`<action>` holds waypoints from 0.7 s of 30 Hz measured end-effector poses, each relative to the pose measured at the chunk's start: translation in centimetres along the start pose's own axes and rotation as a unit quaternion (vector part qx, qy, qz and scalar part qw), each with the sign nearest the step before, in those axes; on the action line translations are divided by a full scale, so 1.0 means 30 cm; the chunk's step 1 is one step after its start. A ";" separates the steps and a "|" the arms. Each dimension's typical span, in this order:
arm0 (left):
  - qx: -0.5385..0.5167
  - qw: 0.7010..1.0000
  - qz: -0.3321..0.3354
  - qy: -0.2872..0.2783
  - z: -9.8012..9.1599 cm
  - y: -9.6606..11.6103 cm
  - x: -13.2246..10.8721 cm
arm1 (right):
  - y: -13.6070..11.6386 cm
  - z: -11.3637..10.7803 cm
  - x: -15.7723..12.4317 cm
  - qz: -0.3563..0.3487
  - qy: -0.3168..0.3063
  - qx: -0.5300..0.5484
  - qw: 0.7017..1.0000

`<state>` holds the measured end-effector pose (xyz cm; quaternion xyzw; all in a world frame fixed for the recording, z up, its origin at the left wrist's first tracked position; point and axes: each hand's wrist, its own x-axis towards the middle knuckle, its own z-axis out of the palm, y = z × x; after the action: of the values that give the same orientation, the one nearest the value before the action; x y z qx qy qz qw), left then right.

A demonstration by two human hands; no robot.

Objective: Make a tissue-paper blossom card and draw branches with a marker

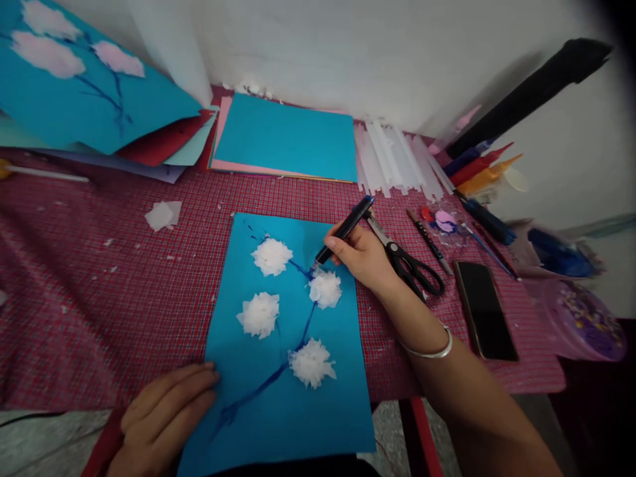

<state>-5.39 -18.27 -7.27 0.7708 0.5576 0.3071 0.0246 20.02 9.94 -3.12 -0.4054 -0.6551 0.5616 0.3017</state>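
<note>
In my right hand (360, 255) is a black marker (348, 227), pinched between thumb and fingers. Its tip meets the blue sheet (278, 424) at a dark blue drawn branch line (308, 324), just above a white paper flower (326, 289). Several such ruffled white flowers sit on the sheet, among them one at the upper left (271, 256) and one lower down (312, 363). My left hand (169, 414) rests at the sheet's lower left edge, fingers stretched out and holding nothing.
Right of the sheet lie black scissors (405, 258), a patterned pen (430, 242) and a phone (485, 310). Behind are stacked coloured sheets (288, 136) and white glue sticks (392, 156). A finished-looking flower picture (99, 93) leans at the left. Paper scraps (163, 215) dot the checked cloth (124, 298).
</note>
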 end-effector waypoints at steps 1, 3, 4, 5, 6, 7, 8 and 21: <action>-0.002 1.000 0.006 0.002 0.001 -0.001 0.002 | 0.001 -0.001 0.000 0.002 0.003 -0.003 1.000; -0.002 1.000 0.021 0.008 0.000 -0.002 0.005 | 0.002 -0.003 0.000 0.002 0.004 -0.015 1.000; -0.001 1.000 0.026 0.010 -0.001 -0.002 0.006 | 0.002 -0.003 -0.001 0.001 0.002 -0.023 1.000; -0.001 1.000 0.026 0.010 -0.002 -0.002 0.007 | 0.002 -0.004 -0.002 -0.001 -0.001 -0.030 1.000; 0.000 1.000 0.022 0.007 -0.004 -0.001 0.008 | 0.002 -0.004 -0.003 -0.004 -0.004 -0.036 0.999; 0.001 1.000 0.016 0.003 -0.005 0.000 0.010 | 0.001 -0.004 -0.004 -0.006 -0.006 -0.040 0.999; 0.003 1.000 0.011 0.001 -0.005 0.000 0.012 | 0.001 -0.004 -0.004 -0.007 -0.009 -0.043 0.999; -0.010 1.000 -0.010 0.002 -0.006 0.019 0.008 | 0.003 -0.001 -0.002 -0.021 -0.018 -0.052 0.998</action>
<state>-4.97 -18.33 -6.81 0.7642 0.5621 0.3144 0.0342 20.09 9.89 -3.21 -0.3961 -0.6971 0.5279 0.2801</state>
